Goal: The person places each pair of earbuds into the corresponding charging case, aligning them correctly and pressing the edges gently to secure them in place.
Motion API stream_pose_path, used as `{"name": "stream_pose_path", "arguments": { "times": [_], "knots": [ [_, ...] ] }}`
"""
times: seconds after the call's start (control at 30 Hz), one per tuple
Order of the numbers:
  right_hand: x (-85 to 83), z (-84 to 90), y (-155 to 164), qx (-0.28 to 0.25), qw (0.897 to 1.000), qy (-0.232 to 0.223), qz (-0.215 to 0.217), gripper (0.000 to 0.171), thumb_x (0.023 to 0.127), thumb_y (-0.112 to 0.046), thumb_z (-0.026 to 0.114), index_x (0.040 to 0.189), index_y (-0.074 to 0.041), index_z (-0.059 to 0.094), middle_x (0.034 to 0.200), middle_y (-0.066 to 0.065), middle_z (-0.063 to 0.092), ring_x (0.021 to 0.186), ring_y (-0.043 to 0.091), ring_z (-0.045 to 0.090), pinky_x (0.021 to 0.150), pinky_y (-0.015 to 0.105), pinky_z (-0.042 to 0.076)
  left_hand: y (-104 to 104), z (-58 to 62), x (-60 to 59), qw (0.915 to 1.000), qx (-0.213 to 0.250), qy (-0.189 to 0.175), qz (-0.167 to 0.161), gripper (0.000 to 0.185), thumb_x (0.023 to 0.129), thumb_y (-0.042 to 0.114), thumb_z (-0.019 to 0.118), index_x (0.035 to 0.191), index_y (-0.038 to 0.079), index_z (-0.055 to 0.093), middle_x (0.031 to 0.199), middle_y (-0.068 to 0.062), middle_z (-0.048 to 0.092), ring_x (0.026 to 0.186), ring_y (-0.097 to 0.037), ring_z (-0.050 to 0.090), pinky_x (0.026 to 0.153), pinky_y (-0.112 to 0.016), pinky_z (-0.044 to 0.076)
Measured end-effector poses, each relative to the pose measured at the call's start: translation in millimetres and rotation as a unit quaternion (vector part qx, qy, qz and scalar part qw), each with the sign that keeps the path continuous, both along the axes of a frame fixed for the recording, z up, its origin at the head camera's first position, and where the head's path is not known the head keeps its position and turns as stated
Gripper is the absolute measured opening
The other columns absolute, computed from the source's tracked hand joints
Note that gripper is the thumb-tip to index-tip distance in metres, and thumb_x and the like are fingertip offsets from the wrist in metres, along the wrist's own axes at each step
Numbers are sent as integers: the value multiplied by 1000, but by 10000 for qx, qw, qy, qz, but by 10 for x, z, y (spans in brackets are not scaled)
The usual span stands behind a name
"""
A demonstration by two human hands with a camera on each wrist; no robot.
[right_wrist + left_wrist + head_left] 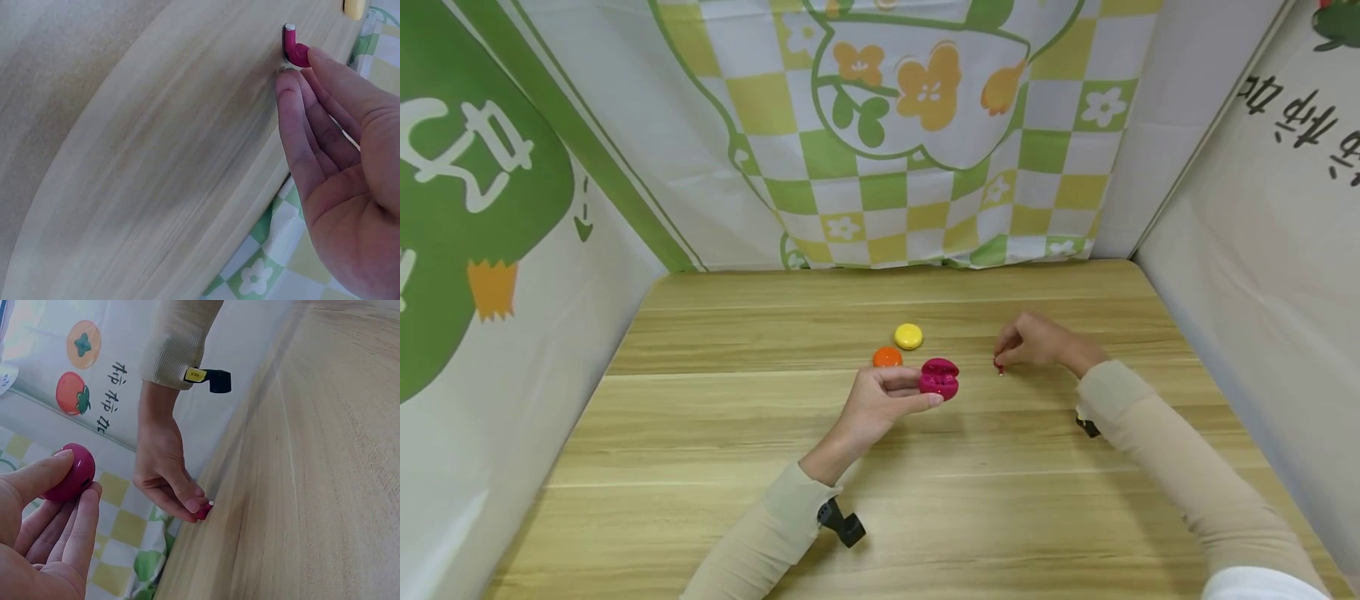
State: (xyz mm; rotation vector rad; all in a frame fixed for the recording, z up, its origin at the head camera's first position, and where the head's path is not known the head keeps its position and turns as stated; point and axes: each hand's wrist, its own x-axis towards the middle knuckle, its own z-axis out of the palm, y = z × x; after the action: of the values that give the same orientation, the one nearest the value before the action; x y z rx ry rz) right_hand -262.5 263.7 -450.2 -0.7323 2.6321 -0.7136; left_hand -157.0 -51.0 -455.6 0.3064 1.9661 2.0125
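My left hand [868, 406] holds a round magenta earbud case [939, 380] between thumb and fingers, its lid standing open. In the left wrist view the same glossy case [74, 473] shows from its outer side. To the right of it, my right hand [1037, 339] pinches a small magenta earbud [295, 49] at the tabletop. The earbud's stem points away from the fingertips and ends in a silvery tip. Whether the earbud touches the wood I cannot tell.
An orange round case [887, 357] lies just behind my left hand, and a yellow round case [908, 336] sits a little farther back. The wooden table [700, 433] is bounded by printed cloth walls [895, 200] at the back and sides.
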Motion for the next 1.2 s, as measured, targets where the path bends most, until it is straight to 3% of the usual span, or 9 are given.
{"name": "stream_pose_path", "arguments": {
  "times": [0.43, 0.7, 0.87, 1.2],
  "knots": [
    [-9, -3, -41, 39, 9997, -222, 58, 7, 96, -9, 78, 92, -6, 83, 89, 4, 81, 79, 6, 68, 71, 20, 56, 0, 6, 4, 10000, -9, -17, -13, 36, 84, 6, 89, 119, 1, 78, 117, -15, 80, 102, -23, 80, 91, -31, 66],
    [14, 52, 8, -244, 9989, -264, -302, 7, 94, -9, 78, 96, -4, 83, 92, 7, 82, 82, 10, 74, 73, 21, 60, -8, 0, 12, 10000, 38, 12, -52, 36, 86, 7, 88, 119, 0, 78, 117, -15, 80, 103, -23, 80, 91, -31, 66],
    [54, 174, 48, -400, 9982, -72, -443, 8, 93, -9, 79, 97, -3, 83, 92, 8, 82, 81, 12, 76, 71, 20, 60, -8, 0, 16, 10000, 5, 11, -68, 34, 85, 8, 89, 118, 2, 79, 116, -13, 81, 102, -22, 80, 91, -31, 66],
    [190, 592, 35, -813, 9957, 410, -180, 4, 93, -8, 81, 95, -5, 83, 88, 5, 82, 79, 16, 78, 70, 20, 62, -15, 3, 8, 10000, 13, 55, -76, 35, 86, 6, 88, 119, 2, 79, 118, -14, 80, 103, -22, 80, 91, -31, 66]
  ]
}}
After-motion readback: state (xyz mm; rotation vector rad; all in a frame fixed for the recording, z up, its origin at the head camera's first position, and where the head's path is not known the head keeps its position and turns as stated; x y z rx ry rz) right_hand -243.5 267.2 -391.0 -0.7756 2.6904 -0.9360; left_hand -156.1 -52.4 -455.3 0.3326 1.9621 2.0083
